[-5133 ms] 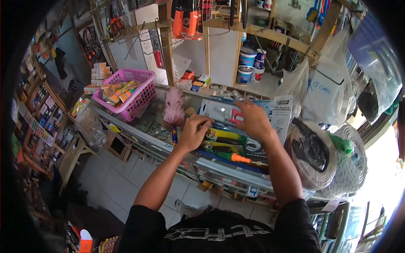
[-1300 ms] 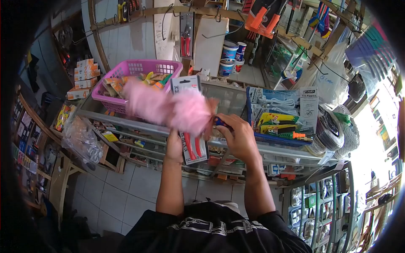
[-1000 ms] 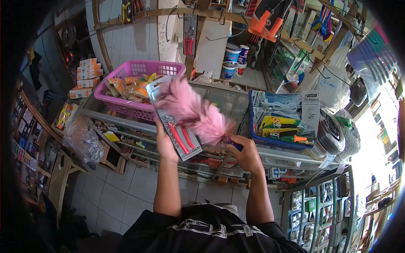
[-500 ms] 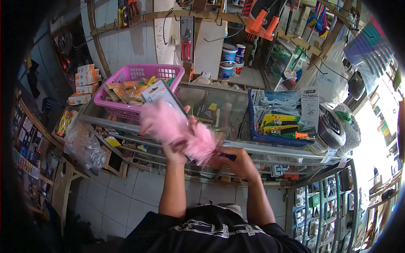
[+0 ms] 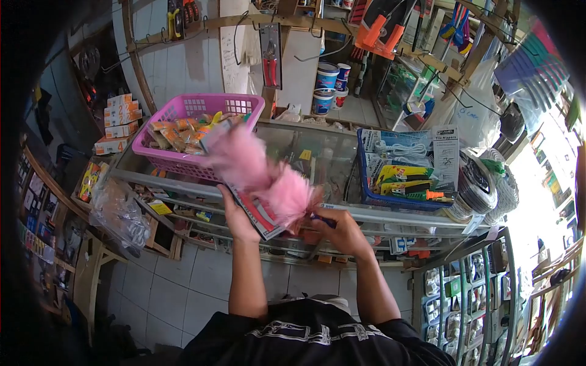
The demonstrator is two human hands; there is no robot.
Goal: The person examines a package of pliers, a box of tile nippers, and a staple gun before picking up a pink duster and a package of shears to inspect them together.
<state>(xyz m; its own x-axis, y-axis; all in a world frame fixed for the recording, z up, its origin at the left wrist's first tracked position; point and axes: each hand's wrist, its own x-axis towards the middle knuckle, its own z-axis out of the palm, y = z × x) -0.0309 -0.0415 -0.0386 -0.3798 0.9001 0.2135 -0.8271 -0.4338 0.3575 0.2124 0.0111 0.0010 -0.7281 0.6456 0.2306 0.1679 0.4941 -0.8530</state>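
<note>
Pink duster [image 5: 262, 177] gripped in right hand [image 5: 342, 230]; left hand [image 5: 237, 215] clamps carded pliers [image 5: 259, 213], print unreadable.

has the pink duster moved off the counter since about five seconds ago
Yes. The pink duster is off the glass counter, raised in the right hand over the packaged pliers, beside the pink basket.

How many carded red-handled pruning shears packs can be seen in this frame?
2. One pruning shears pack is in the left hand, partly covered by the pink feather duster held by the right hand. The other hanging pack is on the post above. More may be hidden.
</note>
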